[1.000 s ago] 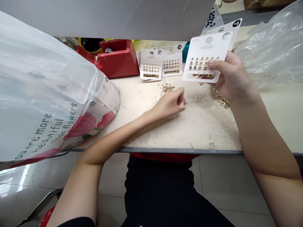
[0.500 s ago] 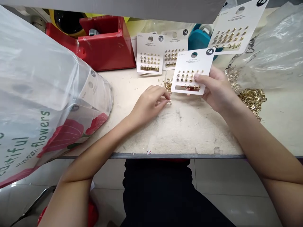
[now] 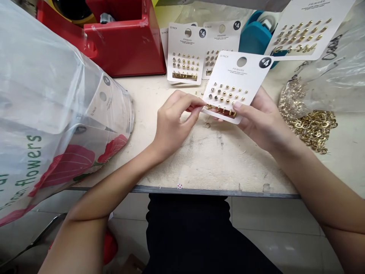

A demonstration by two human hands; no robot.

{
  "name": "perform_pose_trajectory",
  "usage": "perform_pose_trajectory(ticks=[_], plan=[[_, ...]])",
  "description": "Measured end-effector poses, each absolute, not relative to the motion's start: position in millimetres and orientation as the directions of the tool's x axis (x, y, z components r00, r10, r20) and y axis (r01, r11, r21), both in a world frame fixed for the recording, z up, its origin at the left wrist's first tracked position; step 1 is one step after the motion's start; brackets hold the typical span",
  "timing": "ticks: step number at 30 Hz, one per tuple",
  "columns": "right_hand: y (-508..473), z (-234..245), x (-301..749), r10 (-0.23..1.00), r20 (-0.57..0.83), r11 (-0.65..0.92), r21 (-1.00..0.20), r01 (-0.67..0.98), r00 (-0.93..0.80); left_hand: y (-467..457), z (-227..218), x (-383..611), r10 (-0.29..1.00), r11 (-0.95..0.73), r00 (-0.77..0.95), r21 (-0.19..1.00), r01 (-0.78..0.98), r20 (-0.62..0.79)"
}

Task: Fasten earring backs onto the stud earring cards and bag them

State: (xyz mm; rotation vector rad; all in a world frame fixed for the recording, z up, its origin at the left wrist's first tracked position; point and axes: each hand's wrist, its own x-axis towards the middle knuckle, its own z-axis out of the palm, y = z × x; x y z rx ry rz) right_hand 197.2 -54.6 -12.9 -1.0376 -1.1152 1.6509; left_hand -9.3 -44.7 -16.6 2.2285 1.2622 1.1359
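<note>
My right hand (image 3: 264, 120) grips a white earring card (image 3: 241, 76) by its lower right side, thumb across the front. The card is tilted and bears rows of gold and clear studs, with small gold hoops along a slot at the bottom. My left hand (image 3: 179, 120) is closed in a pinch at the card's lower left corner; whatever lies between the fingertips is too small and hidden to make out. Just below the corner, a small hoop earring (image 3: 207, 125) rests on the table. Tiny gold pieces behind the card are mostly covered.
Filled earring cards (image 3: 186, 45) lean behind my hands, and another card (image 3: 308, 32) stands at upper right. A pile of gold hoops (image 3: 316, 129) spills from a clear plastic bag (image 3: 342, 83). At left are a red tape dispenser (image 3: 125, 49) and a large printed bag (image 3: 57, 91).
My left hand has risen from the tabletop to the card's lower left corner. The card, still in my right hand, appears closer and slightly more tilted. The view has shifted a little.
</note>
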Motion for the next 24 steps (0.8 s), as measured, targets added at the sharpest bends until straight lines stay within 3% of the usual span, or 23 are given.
perform_pose_trajectory(ticks=[5,15,21,24], plan=[[-61.4,-9.9,191.4,0.947,-0.136,-0.208,-0.950,-0.232,-0.290,-45.5,-17.2,-8.8,0.867,-0.490,0.225,0.674,0.553,0.446],[-67.8,-19.7,188.0,0.946,-0.003,-0.074,-0.976,-0.205,-0.325,-47.0,-21.7,-10.2,0.852,-0.513,0.248,0.641,0.571,0.461],[-70.5,-25.0,186.4,0.938,0.131,0.062,-0.974,-0.216,-0.322,-42.5,-22.5,-11.9,0.884,-0.464,0.201,0.747,0.475,0.421],[-68.8,-24.5,187.8,0.934,0.142,0.088,-0.981,-0.173,-0.328,-38.3,-23.3,-13.0,0.919,-0.386,0.232,0.847,0.365,0.319]])
